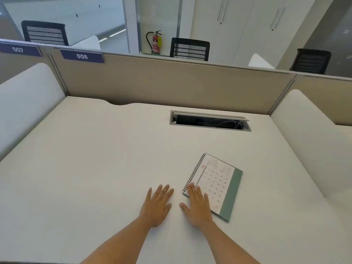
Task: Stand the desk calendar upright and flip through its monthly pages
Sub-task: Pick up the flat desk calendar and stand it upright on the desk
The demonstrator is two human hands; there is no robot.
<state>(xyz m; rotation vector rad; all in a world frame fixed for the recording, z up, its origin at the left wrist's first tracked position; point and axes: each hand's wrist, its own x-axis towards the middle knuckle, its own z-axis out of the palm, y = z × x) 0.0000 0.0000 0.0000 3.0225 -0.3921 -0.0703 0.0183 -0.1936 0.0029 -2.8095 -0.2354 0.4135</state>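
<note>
We see the desk calendar (217, 184) lying flat on the surface (95, 159), just right of our hands, its spiral edge running away from us and tilted rightward. Our right hand (198, 206) rests open, fingers on its near-left corner, holding nothing; our left hand (158, 204) lies flat and spread beside it, apart from the calendar. The open cable tray (209, 121) farther back holds wires.

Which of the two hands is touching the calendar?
The right hand: its fingers overlap the flat calendar near the spiral binding. The left hand lies flat on bare desk.
</note>
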